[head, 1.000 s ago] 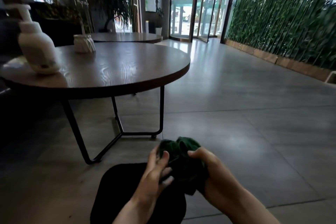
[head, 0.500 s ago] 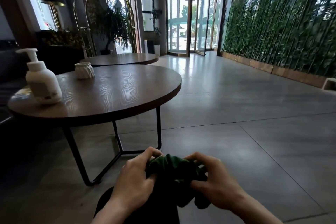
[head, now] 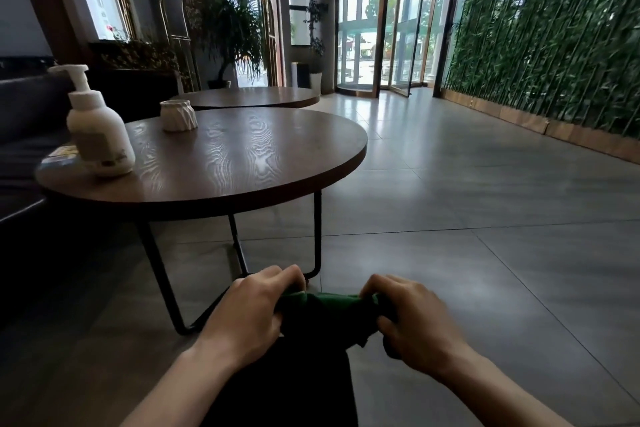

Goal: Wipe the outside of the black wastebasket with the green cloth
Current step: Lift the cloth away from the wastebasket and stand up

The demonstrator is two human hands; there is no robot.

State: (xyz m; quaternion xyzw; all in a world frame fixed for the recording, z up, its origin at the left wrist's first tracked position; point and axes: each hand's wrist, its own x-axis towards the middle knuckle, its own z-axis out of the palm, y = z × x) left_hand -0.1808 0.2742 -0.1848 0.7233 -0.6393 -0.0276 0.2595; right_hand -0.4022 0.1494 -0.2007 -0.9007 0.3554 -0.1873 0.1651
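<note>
Obstacles: round tabletop on thin black legs, ahead and left of both hands; nearest legs stand just beyond the left hand. On the tabletop, pump bottle at the left edge, white cup near the far edge; centre and right edge bare. Dark sofa closes the left side. Free room: open tiled floor ahead and right, up to the planter wall.

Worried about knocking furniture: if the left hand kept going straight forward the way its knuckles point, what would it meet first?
Probably the near black metal leg of the round wooden table, just beyond the left hand, which grips the green cloth. Depth is unclear; it might pass beside it.
</note>
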